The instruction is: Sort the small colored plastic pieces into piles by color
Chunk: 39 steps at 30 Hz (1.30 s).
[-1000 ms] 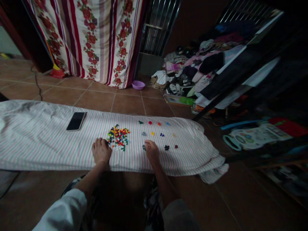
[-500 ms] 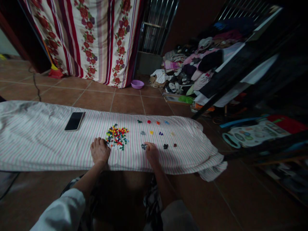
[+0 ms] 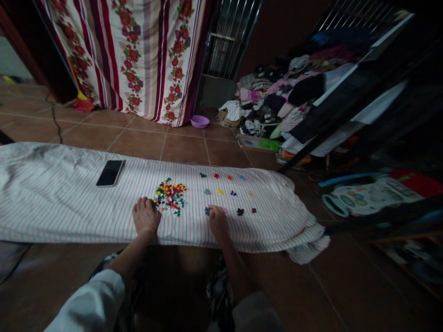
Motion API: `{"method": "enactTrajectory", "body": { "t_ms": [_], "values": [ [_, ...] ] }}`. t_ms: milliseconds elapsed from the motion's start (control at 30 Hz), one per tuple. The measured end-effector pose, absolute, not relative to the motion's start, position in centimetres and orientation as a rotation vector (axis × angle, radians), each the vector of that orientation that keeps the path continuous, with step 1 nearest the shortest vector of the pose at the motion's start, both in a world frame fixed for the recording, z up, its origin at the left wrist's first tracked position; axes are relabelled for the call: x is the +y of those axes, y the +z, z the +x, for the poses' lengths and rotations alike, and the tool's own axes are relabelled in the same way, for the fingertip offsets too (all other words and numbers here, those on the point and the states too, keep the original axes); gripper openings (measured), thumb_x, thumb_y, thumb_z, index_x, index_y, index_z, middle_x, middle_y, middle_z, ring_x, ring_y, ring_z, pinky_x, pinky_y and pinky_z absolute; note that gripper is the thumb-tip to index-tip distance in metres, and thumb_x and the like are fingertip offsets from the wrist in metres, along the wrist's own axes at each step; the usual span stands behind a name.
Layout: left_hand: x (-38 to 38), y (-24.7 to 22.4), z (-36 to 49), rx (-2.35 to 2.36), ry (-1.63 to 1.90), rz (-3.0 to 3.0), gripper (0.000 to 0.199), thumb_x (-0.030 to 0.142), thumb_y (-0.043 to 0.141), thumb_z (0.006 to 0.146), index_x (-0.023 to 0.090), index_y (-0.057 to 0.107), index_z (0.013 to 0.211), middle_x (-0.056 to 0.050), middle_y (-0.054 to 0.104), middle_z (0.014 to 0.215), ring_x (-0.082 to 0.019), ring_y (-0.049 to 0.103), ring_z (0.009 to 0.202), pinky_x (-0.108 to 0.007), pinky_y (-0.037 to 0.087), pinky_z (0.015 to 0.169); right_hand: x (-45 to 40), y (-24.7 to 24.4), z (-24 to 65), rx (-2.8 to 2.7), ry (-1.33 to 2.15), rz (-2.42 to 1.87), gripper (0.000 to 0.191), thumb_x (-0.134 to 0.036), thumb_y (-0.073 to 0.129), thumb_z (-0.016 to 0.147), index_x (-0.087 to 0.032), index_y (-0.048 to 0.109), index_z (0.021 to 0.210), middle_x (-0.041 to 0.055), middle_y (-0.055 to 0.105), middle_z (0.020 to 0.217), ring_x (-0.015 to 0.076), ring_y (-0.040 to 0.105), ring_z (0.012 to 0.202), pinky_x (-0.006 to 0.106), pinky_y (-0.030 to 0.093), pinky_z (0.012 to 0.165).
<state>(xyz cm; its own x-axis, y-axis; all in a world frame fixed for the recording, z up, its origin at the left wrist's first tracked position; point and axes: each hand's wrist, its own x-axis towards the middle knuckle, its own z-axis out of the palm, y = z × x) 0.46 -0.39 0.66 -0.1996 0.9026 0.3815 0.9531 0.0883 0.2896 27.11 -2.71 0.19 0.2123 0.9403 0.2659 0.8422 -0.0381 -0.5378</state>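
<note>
A mixed pile of tiny coloured plastic pieces (image 3: 171, 196) lies on the striped cloth. My left hand (image 3: 146, 216) rests palm down at the pile's left edge, its fingers loosely spread. To the right, my right hand (image 3: 218, 220) has its fingers drawn together at a small dark grey cluster (image 3: 207, 210). Whatever is between those fingertips is too small to make out. A pink bit (image 3: 224, 210) peeks out beside this hand. Small single-colour groups sit in rows around it, among them a black cluster (image 3: 240, 212), a yellow one (image 3: 219, 191) and a red one (image 3: 216, 175).
The striped cloth (image 3: 69, 203) covers a long, low surface in front of me. A phone (image 3: 110, 173) lies on its left part. Beyond are a purple basin (image 3: 200, 121), a floral curtain (image 3: 148, 60) and a heap of clothes (image 3: 273, 99). A dark slanted bar stands at right.
The whole view has shifted slightly. Against the cloth, my right hand has moved a little left, and the pink bit now shows beside it. My left hand stays by the pile.
</note>
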Motion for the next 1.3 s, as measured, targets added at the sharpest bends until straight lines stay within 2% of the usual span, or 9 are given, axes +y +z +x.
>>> {"method": "enactTrajectory", "body": {
  "t_ms": [500,800,1067,1300],
  "values": [
    [-0.4,0.6,0.5,-2.258,-0.794,-1.916,0.024,0.018,0.043,0.083,0.013,0.061,0.098,-0.017,0.061,0.122,-0.031,0.047,0.127,-0.046,0.035,0.105,-2.5,0.4,27.4,-1.666,0.216,-1.799,0.038,-0.012,0.036,0.082,-0.015,0.070,0.098,0.0104,0.069,0.096,0.0202,0.060,0.095,0.032,0.046,0.089],
    [-0.3,0.6,0.5,-2.293,-0.840,-1.933,0.027,0.016,0.046,0.080,0.013,0.061,0.102,-0.018,0.059,0.125,-0.031,0.044,0.130,-0.049,0.033,0.106,-1.9,0.2,27.8,-1.649,0.204,-1.836,0.039,-0.012,0.038,0.080,-0.015,0.071,0.099,0.0100,0.070,0.096,0.0198,0.061,0.093,0.033,0.047,0.089],
    [-0.3,0.8,0.5,-2.281,-0.814,-1.932,0.025,0.017,0.043,0.083,0.012,0.061,0.100,-0.018,0.059,0.123,-0.031,0.044,0.129,-0.047,0.033,0.106,-1.6,0.1,27.8,-1.692,0.242,-1.793,0.041,-0.011,0.036,0.079,-0.013,0.070,0.102,0.0107,0.071,0.101,0.0196,0.062,0.098,0.033,0.047,0.093],
    [-0.3,0.6,0.5,-2.272,-0.814,-1.927,0.025,0.017,0.045,0.081,0.013,0.061,0.099,-0.017,0.060,0.122,-0.031,0.044,0.128,-0.047,0.034,0.105,-1.9,0.0,28.0,-1.630,0.232,-1.784,0.039,-0.013,0.037,0.080,-0.015,0.071,0.098,0.0094,0.070,0.096,0.0192,0.062,0.094,0.033,0.048,0.090]
  ]
}}
